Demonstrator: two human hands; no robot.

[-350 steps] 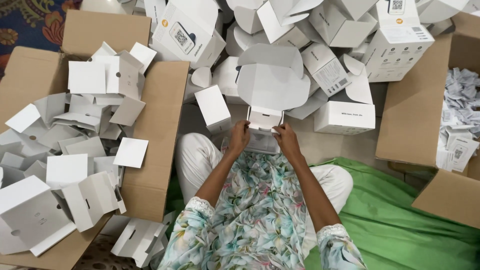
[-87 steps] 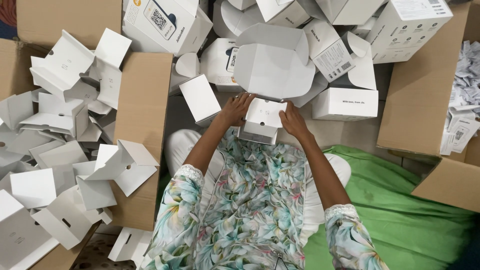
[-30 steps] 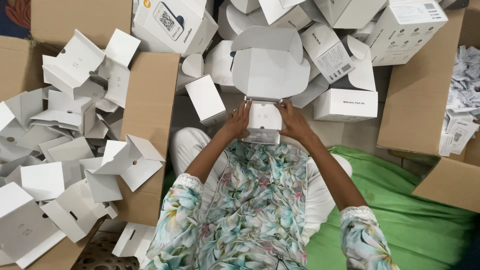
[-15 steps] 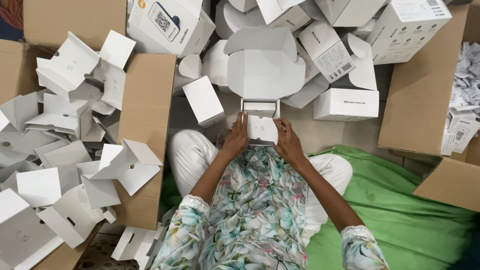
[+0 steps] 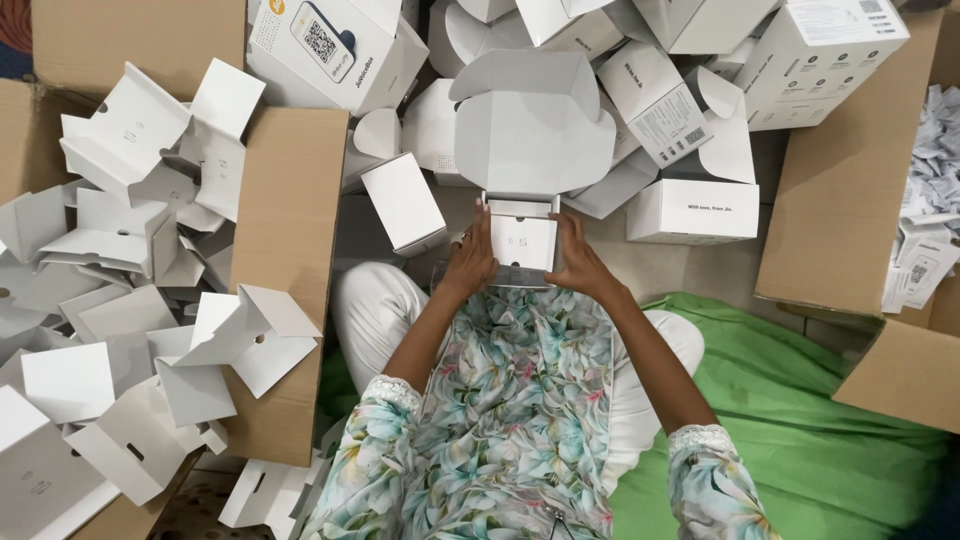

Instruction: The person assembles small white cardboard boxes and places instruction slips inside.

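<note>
A small white carton [image 5: 522, 238] rests in my lap with its wide lid flap [image 5: 530, 130] standing open above it. My left hand [image 5: 468, 262] presses the carton's left side and my right hand [image 5: 580, 262] holds its right side. A white cardboard insert lies inside the carton's opening between my hands. A ring shows on my left hand. Both forearms come up from floral sleeves at the bottom of the view.
A big brown box [image 5: 290, 240] at the left is heaped with folded white inserts [image 5: 120, 300]. Finished white boxes [image 5: 690, 210] pile up ahead. Another brown box [image 5: 850, 200] with paper leaflets [image 5: 930, 230] stands at the right. Green cloth [image 5: 820, 420] covers the floor.
Over the last seconds my hands have kept working the same carton in my lap; the carton shifted slightly lower and its insert now sits flat inside the opening.
</note>
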